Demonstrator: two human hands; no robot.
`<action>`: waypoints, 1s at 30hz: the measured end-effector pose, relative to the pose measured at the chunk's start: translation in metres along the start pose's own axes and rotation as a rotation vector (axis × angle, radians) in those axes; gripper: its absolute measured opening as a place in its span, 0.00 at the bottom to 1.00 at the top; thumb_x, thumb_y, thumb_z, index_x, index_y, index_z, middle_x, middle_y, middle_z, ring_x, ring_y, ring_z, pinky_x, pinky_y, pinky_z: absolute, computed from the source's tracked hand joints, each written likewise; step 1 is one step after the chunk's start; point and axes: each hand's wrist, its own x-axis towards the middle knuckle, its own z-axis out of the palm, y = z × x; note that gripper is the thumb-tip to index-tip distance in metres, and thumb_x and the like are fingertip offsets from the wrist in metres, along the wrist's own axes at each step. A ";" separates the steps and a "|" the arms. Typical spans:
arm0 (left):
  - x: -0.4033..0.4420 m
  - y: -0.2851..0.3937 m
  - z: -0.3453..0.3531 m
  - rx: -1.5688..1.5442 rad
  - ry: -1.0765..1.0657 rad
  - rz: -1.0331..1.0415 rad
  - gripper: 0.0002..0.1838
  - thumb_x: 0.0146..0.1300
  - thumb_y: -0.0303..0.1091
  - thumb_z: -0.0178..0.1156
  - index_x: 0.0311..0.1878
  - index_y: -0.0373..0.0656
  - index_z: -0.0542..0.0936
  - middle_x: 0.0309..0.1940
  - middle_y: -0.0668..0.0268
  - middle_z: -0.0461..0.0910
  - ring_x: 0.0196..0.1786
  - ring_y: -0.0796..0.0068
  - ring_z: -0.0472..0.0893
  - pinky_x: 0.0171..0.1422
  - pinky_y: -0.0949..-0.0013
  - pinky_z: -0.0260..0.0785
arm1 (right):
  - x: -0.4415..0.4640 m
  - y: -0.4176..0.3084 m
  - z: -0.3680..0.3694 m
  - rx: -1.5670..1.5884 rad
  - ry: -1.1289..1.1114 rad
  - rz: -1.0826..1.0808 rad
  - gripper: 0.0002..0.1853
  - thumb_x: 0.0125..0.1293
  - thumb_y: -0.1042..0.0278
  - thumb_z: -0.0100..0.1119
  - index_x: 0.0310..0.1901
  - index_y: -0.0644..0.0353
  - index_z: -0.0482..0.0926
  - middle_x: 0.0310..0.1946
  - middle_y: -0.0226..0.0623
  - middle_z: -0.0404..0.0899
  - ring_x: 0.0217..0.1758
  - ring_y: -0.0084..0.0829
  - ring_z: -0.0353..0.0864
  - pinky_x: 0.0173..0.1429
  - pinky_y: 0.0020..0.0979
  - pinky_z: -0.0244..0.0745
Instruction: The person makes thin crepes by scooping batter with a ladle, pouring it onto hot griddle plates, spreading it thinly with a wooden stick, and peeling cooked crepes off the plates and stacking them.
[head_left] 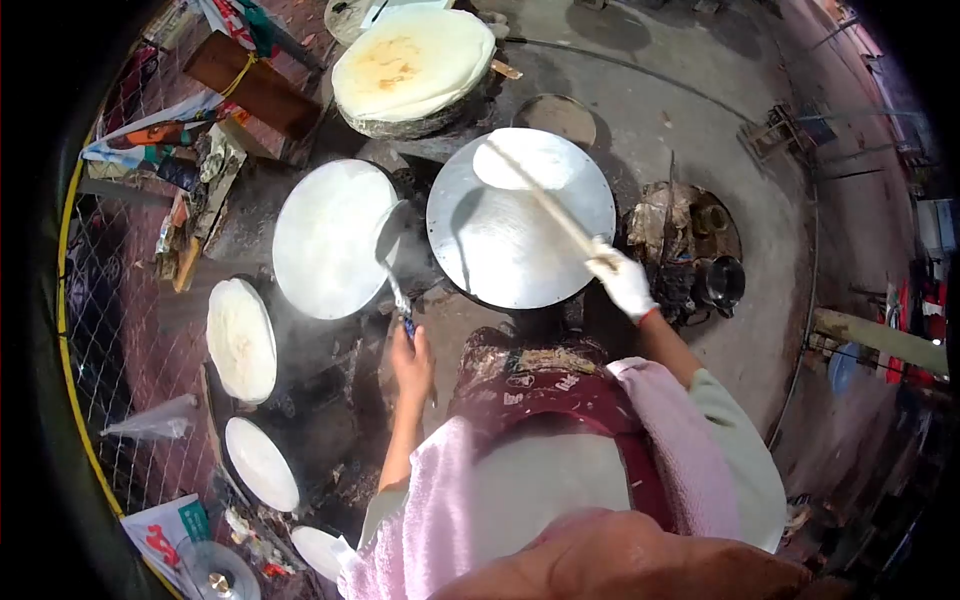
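Note:
My left hand (pixel 412 365), bare, is closed around the blue-gripped handle of a metal ladle (pixel 392 228). The ladle's bowl is over the right edge of the left round griddle, which a large thin white flatbread (pixel 333 240) covers. In a white glove, my right hand (pixel 622 283) grips a long wooden stick (pixel 550 205). The stick slants across the right griddle (pixel 510 270), its far end over a round white patch of batter (pixel 532 160) near the griddle's back edge. Whether the stick's tip touches the batter, I cannot tell.
A stack of flatbreads (pixel 415 70) stands at the back. More flat white rounds (pixel 241 340) line the left side, beside a wire fence (pixel 110 340). At right are a cluttered stand (pixel 665 225) and a dark pot (pixel 720 283). A hose (pixel 640 70) crosses the floor.

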 end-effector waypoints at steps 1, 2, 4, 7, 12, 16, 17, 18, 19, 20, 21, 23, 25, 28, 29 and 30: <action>-0.007 0.003 -0.008 0.027 0.006 -0.052 0.10 0.73 0.34 0.52 0.33 0.42 0.68 0.17 0.76 0.63 0.17 0.87 0.62 0.19 0.77 0.53 | 0.001 -0.004 -0.015 0.166 0.090 -0.127 0.15 0.67 0.63 0.60 0.49 0.65 0.80 0.45 0.37 0.84 0.48 0.23 0.79 0.56 0.24 0.71; -0.009 0.016 -0.006 0.022 0.051 -0.015 0.10 0.73 0.34 0.51 0.34 0.44 0.67 0.18 0.77 0.63 0.16 0.88 0.61 0.18 0.78 0.53 | 0.008 -0.013 -0.032 0.122 0.125 -0.039 0.14 0.68 0.65 0.59 0.49 0.66 0.80 0.45 0.35 0.83 0.48 0.23 0.78 0.56 0.25 0.72; -0.020 0.015 -0.011 -0.164 0.014 -0.250 0.10 0.73 0.34 0.51 0.33 0.45 0.65 0.19 0.78 0.62 0.16 0.89 0.60 0.18 0.80 0.52 | 0.023 -0.013 -0.033 0.281 -0.069 0.160 0.15 0.67 0.65 0.61 0.50 0.64 0.80 0.41 0.29 0.83 0.41 0.20 0.78 0.48 0.24 0.74; -0.032 0.019 -0.007 -0.200 0.042 -0.351 0.11 0.73 0.33 0.51 0.32 0.47 0.64 0.18 0.78 0.61 0.16 0.90 0.59 0.17 0.80 0.51 | 0.022 -0.061 -0.013 0.477 -0.336 0.530 0.17 0.66 0.62 0.62 0.54 0.58 0.80 0.34 0.22 0.80 0.29 0.10 0.70 0.32 0.17 0.66; -0.048 0.026 0.004 -0.237 0.144 -0.444 0.11 0.73 0.33 0.51 0.32 0.47 0.64 0.18 0.79 0.62 0.15 0.89 0.59 0.17 0.80 0.50 | 0.039 -0.038 -0.040 0.024 -0.286 -0.012 0.18 0.66 0.63 0.63 0.51 0.68 0.79 0.59 0.42 0.77 0.57 0.28 0.78 0.63 0.26 0.70; -0.065 0.025 0.014 -0.207 0.194 -0.453 0.09 0.73 0.35 0.51 0.34 0.46 0.67 0.18 0.79 0.62 0.15 0.89 0.58 0.17 0.80 0.49 | 0.087 -0.008 -0.057 0.225 -0.317 0.222 0.22 0.65 0.64 0.63 0.56 0.68 0.76 0.49 0.37 0.82 0.51 0.25 0.78 0.60 0.25 0.70; -0.070 0.019 0.018 -0.177 0.202 -0.411 0.08 0.73 0.36 0.51 0.36 0.46 0.69 0.18 0.79 0.62 0.15 0.89 0.58 0.17 0.80 0.49 | 0.087 -0.010 -0.046 0.296 -0.386 0.243 0.21 0.65 0.64 0.63 0.57 0.67 0.77 0.44 0.31 0.81 0.43 0.21 0.77 0.50 0.22 0.71; -0.072 0.032 0.020 -0.262 0.212 -0.483 0.08 0.72 0.35 0.51 0.36 0.45 0.69 0.18 0.78 0.63 0.16 0.89 0.60 0.18 0.79 0.51 | 0.083 -0.018 -0.031 0.365 -0.456 0.267 0.21 0.65 0.65 0.63 0.57 0.65 0.77 0.39 0.26 0.81 0.35 0.17 0.75 0.40 0.19 0.72; -0.071 0.056 0.021 -0.345 0.218 -0.555 0.08 0.72 0.34 0.52 0.35 0.44 0.68 0.19 0.77 0.64 0.18 0.88 0.61 0.19 0.79 0.53 | 0.075 -0.024 -0.023 0.387 -0.495 0.274 0.21 0.65 0.64 0.64 0.57 0.65 0.77 0.38 0.24 0.81 0.32 0.15 0.74 0.37 0.18 0.70; -0.069 0.073 0.024 -0.433 0.225 -0.617 0.09 0.72 0.33 0.52 0.35 0.43 0.68 0.19 0.76 0.65 0.19 0.87 0.63 0.20 0.78 0.55 | 0.071 -0.028 -0.020 0.409 -0.529 0.275 0.22 0.64 0.63 0.64 0.57 0.64 0.77 0.37 0.23 0.80 0.30 0.13 0.73 0.34 0.17 0.68; -0.069 0.078 0.029 -0.373 0.246 -0.610 0.08 0.72 0.33 0.52 0.35 0.44 0.67 0.19 0.77 0.63 0.19 0.88 0.63 0.20 0.79 0.55 | 0.074 -0.003 -0.012 0.392 -0.534 0.266 0.21 0.64 0.62 0.64 0.56 0.63 0.79 0.41 0.27 0.82 0.34 0.17 0.75 0.39 0.21 0.73; -0.075 0.067 0.033 -0.336 0.263 -0.552 0.08 0.72 0.33 0.52 0.35 0.44 0.67 0.19 0.77 0.64 0.18 0.88 0.63 0.19 0.79 0.55 | 0.092 -0.023 -0.048 0.121 -0.469 0.008 0.20 0.64 0.63 0.64 0.56 0.61 0.79 0.57 0.38 0.78 0.55 0.27 0.78 0.58 0.26 0.71; -0.081 0.079 0.034 -0.366 0.283 -0.594 0.08 0.72 0.32 0.52 0.35 0.43 0.68 0.20 0.76 0.65 0.20 0.88 0.63 0.21 0.79 0.55 | 0.123 -0.006 -0.071 0.101 -0.376 0.009 0.22 0.63 0.63 0.65 0.57 0.62 0.78 0.65 0.44 0.71 0.66 0.32 0.72 0.67 0.25 0.64; -0.095 0.059 0.038 -0.097 0.303 -0.524 0.09 0.72 0.32 0.52 0.34 0.42 0.69 0.20 0.76 0.66 0.20 0.88 0.63 0.21 0.78 0.55 | 0.143 -0.007 -0.058 0.122 -0.535 -0.013 0.22 0.64 0.63 0.64 0.57 0.65 0.77 0.51 0.35 0.82 0.47 0.24 0.80 0.52 0.25 0.74; -0.099 0.050 0.042 -0.157 0.340 -0.551 0.09 0.72 0.32 0.52 0.33 0.42 0.69 0.19 0.76 0.66 0.19 0.88 0.63 0.20 0.78 0.55 | 0.138 -0.023 -0.051 0.176 -0.635 0.142 0.23 0.64 0.64 0.64 0.58 0.65 0.77 0.46 0.30 0.81 0.40 0.20 0.76 0.45 0.22 0.72; -0.103 0.053 0.045 -0.190 0.343 -0.576 0.09 0.72 0.33 0.52 0.33 0.42 0.69 0.19 0.76 0.66 0.18 0.88 0.63 0.20 0.78 0.54 | 0.125 -0.035 -0.044 0.231 -0.733 0.305 0.23 0.65 0.64 0.64 0.59 0.64 0.77 0.42 0.25 0.80 0.33 0.15 0.73 0.38 0.20 0.71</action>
